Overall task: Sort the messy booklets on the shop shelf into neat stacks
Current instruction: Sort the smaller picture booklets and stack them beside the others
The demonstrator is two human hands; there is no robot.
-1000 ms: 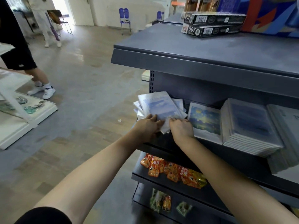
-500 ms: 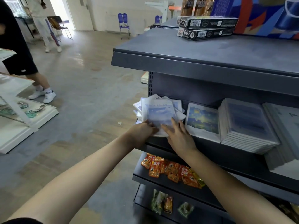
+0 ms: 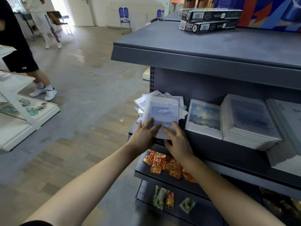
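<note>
Messy booklets (image 3: 175, 99) are piled at the left end of the shelf (image 3: 228, 148), by its front edge. The top booklet (image 3: 162, 111) is pressed at its near edge by the left hand (image 3: 143, 134) and right hand (image 3: 178, 141), fingers spread fairly straight. A neat stack (image 3: 249, 118) is seen further right.

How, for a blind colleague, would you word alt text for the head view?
A person's left hand and right hand press on a messy pile of booklets at the left end of a grey shelf. Neat stacks lie to its right, snack packets on the shelf below.
</note>
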